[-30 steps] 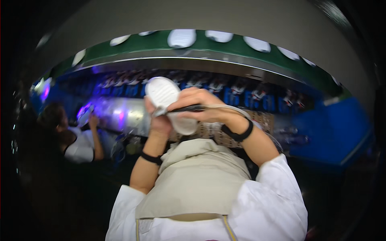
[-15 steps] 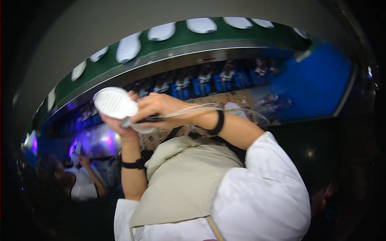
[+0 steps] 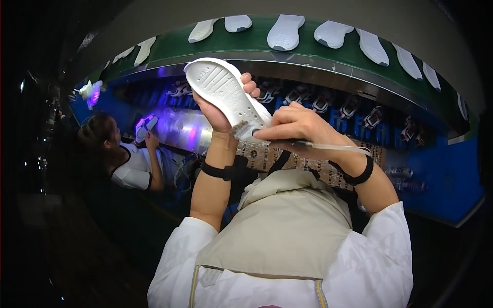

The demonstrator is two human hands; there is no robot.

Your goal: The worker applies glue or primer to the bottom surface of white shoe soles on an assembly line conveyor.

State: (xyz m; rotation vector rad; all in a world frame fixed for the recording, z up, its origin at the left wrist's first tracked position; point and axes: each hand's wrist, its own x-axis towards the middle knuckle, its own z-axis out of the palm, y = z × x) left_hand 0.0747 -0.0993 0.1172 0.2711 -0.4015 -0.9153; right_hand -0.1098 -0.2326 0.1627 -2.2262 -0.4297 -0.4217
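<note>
I have the white sole [image 3: 226, 95] in the left hand [image 3: 218, 117], raised in front of the body and just below the near edge of the green bench [image 3: 169, 47]. It tilts, its broad rounded end toward the upper left and its other end down at the lower right. The face turned to me is clean matte white, with a thin raised lip around the rim. Grooves run crosswise over the upper half, a small round mark sits near the top, and little round holes dot the lower part.

The left grip is closed on the sole: the palm backs it from underneath and fingertips [image 3: 250, 86] curl over its right edge. The right hand [image 3: 308, 126] is closed around the dark handle of a brush [image 3: 245, 130], one finger stretched along it toward the head. I see the pale, dark-flecked bristles lying against the sole's lower end. A clear tube [image 3: 341, 148] runs from the handle back over the right wrist.

More white soles [image 3: 286, 33] lie spaced along the green bench. Below the arms I make out patterned brown cardboard [image 3: 257, 155]. Off to the left, a co-worker [image 3: 137, 167] holds a white piece lit purple.
</note>
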